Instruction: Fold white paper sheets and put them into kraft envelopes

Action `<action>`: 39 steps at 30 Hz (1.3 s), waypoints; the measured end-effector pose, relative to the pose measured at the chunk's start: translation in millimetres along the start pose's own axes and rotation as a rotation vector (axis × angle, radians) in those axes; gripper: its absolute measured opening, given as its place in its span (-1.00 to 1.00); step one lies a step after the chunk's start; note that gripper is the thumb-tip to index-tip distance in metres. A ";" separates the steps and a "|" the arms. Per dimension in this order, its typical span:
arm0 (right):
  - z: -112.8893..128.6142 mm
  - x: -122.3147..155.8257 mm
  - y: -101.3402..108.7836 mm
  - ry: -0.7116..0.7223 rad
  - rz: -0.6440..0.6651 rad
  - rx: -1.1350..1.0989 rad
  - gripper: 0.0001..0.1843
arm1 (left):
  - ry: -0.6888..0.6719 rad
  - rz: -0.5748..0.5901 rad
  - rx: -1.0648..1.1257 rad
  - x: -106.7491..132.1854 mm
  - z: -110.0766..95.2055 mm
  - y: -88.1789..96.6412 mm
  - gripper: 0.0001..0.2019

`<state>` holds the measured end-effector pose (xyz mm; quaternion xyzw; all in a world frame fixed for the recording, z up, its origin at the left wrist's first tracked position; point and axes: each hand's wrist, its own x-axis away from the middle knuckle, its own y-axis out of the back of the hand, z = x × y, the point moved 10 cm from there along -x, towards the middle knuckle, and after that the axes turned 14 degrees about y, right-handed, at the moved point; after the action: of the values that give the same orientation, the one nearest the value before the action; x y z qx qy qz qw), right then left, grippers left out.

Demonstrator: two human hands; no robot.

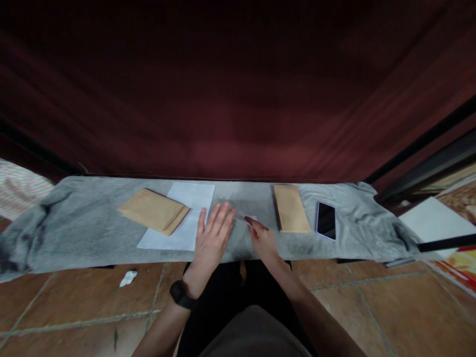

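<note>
My right hand (263,240) is closed at the fingers, and it pinches a thin pale piece (253,218) between the thumb and the finger side. This piece is small and a little blurred, so I cannot tell exactly what it is. It is in the space between my two hands, above the grey cloth (92,243).

My left hand (214,230) is open, with the palm down and the fingers stretched forward, the thumb somewhat apart. Its fingertips are blurred, and I cannot tell if they press on the cloth. On my left wrist I wear a black watch (183,295).

Just beside my left hand lies a white sheet (167,240), and partly on top of it, at a slant, there are brown envelopes (150,210). To the right of my right hand lies a brown stack (292,208), and near it, farther right, a phone (326,221) with a dark screen. Behind the cloth stands a dark red curtain (238,124). Below, on the tiled floor (55,302), is a white scrap (128,278).
</note>
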<state>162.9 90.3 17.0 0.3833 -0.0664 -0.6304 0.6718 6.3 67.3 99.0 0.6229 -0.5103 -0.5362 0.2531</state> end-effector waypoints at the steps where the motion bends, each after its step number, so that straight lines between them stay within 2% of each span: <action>1: -1.7 -3.9 6.1 -0.051 -0.108 -0.143 -0.58 | 0.132 -0.091 0.071 -3.0 11.9 12.7 -0.46; 2: -4.5 -5.9 10.3 -0.098 -0.216 -0.296 -0.60 | 0.284 -0.164 0.166 -1.6 27.9 19.8 -0.39; 3: -7.8 -6.1 11.4 -0.143 -0.314 -0.450 -0.61 | 0.442 -0.198 0.285 4.2 45.2 18.4 -0.32; 4: -11.6 -4.7 9.6 -0.189 -0.402 -0.596 -0.61 | 0.590 -0.188 0.430 13.0 60.6 7.9 -0.26; 5: -15.4 -1.7 5.3 -0.237 -0.484 -0.727 -0.61 | 0.716 -0.111 0.592 23.0 70.5 -12.4 -0.26; 7: -21.9 7.6 -8.6 -0.331 -0.622 -0.934 -0.61 | 0.891 0.203 0.926 45.3 66.7 -69.0 -0.36; 8: -24.3 12.9 -17.8 -0.378 -0.664 -1.013 -0.62 | 0.922 0.402 1.086 56.4 52.1 -95.9 -0.39; 9: -26.3 18.3 -27.2 -0.422 -0.693 -1.080 -0.63 | 0.936 0.516 1.213 65.4 39.2 -112.6 -0.40; 10: -28.4 23.8 -36.0 -0.465 -0.709 -1.138 -0.64 | 0.960 0.522 1.315 70.9 33.6 -120.8 -0.42; 12: -34.5 35.0 -48.1 -0.541 -0.728 -1.222 -0.65 | 1.007 0.432 1.412 75.1 35.8 -126.6 -0.45; 14: -46.2 48.7 -50.2 -0.614 -0.757 -1.250 -0.64 | 1.027 0.359 1.385 72.5 48.3 -127.5 -0.50; 17: -70.1 70.4 -40.6 -0.700 -0.771 -1.195 -0.63 | 0.963 0.430 1.255 57.2 69.8 -133.0 -0.55; 19: -84.9 81.3 -32.9 -0.725 -0.744 -1.132 -0.64 | 0.918 0.422 1.159 43.9 89.7 -134.0 -0.55; 22: -101.4 91.2 -29.8 -0.762 -0.679 -1.065 -0.56 | 0.893 0.401 0.896 30.7 114.5 -135.6 -0.61; 26: -113.4 94.6 -24.3 -0.751 -0.590 -0.925 -0.50 | 0.808 0.397 0.469 24.8 120.4 -133.6 -0.50; 29: -109.9 90.1 8.9 -0.571 -0.549 -0.542 -0.58 | 0.768 0.425 0.323 25.6 117.1 -135.3 -0.43; 31: -90.1 79.2 33.1 -0.367 -0.480 -0.175 -0.62 | 0.734 0.455 0.311 23.1 114.4 -137.9 -0.42; 32: -76.6 71.3 37.4 -0.260 -0.417 -0.017 -0.62 | 0.709 0.473 0.320 20.7 112.5 -139.4 -0.42; 34: -51.6 54.4 28.5 -0.072 -0.251 0.190 -0.58 | 0.661 0.511 0.334 15.2 108.8 -142.0 -0.40; 36: -34.6 39.9 5.8 0.062 -0.083 0.298 -0.54 | 0.642 0.530 0.307 11.4 107.5 -142.8 -0.38; 39: -26.2 26.5 -27.3 0.143 0.077 0.448 -0.49 | 0.662 0.522 0.231 10.8 108.6 -140.3 -0.36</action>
<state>161.3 80.2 -28.1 0.5637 -0.1714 -0.5450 0.5966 -44.1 132.0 -58.6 0.6355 -0.5988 -0.1650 0.4587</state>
